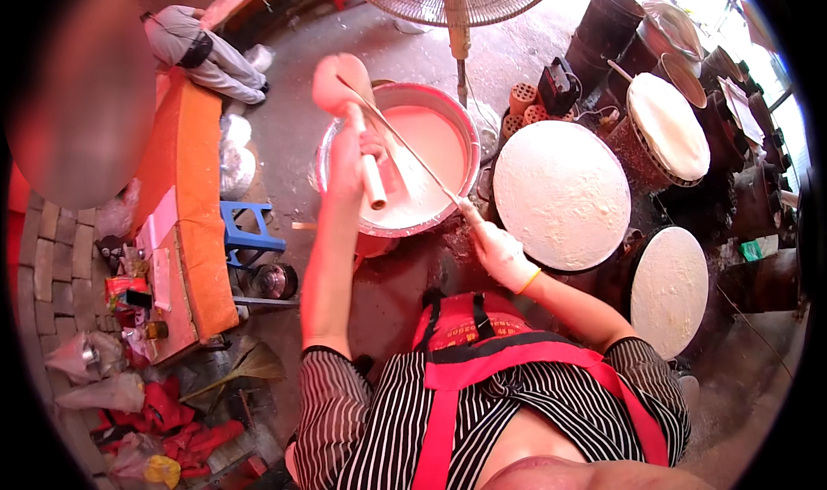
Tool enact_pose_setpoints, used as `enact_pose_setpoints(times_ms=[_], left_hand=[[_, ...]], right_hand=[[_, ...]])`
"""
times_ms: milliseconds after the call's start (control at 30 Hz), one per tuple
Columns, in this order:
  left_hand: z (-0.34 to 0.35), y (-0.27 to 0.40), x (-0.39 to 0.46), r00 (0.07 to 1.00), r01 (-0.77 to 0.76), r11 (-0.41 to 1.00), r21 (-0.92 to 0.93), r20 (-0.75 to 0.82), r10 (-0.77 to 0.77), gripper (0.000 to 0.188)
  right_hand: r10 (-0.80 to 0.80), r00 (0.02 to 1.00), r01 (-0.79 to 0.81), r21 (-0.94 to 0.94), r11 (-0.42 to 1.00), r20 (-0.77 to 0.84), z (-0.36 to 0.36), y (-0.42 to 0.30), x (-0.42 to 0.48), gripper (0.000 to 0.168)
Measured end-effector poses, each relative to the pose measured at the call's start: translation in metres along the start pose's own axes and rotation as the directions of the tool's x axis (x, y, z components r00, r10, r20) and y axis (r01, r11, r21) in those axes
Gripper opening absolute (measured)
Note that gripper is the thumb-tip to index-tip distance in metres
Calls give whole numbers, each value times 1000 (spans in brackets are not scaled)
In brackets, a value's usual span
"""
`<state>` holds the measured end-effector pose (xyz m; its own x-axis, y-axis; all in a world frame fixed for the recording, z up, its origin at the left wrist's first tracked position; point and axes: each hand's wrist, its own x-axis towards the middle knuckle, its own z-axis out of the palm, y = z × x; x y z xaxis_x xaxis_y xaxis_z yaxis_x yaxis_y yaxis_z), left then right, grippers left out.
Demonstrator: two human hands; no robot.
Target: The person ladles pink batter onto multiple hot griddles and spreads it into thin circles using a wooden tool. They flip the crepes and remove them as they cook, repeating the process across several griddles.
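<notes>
My bare left hand [354,157] grips the handle of a pale ladle [373,189] above a large round tub [475,167] of creamy batter [429,141]. The rounded end of the ladle points away from me, past the tub's rim. In a white glove, my right hand [499,252] holds a long thin stick [413,150] by its thicker end. That stick slants over the batter and crosses the ladle's rounded end in view. Right of the tub, close to my gloved hand, sits a round griddle covered with a whitish layer [562,196].
Two more white-coated griddles, one lower right [670,289] and one tilted [669,125], stand beyond. Honeycomb briquettes [523,97] are stacked behind. A pedestal fan [459,34] rises ahead. Leftward are a blue stool [249,231], an orange-covered table [207,257] and a person [213,57].
</notes>
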<state>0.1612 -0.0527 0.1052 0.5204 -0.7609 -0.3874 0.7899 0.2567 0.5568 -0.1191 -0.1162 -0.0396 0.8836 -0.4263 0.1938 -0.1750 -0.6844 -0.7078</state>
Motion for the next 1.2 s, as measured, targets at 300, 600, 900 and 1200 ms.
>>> enact_pose_setpoints(times_ms=[300,600,900,1200], left_hand=[[72,86,-86,970,-167,705,689,-15,244,25],[25,11,-77,588,808,576,123,-125,-799,32],[82,-176,-99,345,730,-101,676,-492,-800,29],[198,-421,-153,-88,281,-501,818,-498,-863,14]], right_hand=[[-263,766,235,-125,964,-587,-63,-8,-6,68],[150,767,-99,116,988,-624,-4,-1,-169,50],[760,-4,-693,550,466,-650,146,-29,-474,43],[772,-536,22,909,416,-341,169,-126,-460,43]])
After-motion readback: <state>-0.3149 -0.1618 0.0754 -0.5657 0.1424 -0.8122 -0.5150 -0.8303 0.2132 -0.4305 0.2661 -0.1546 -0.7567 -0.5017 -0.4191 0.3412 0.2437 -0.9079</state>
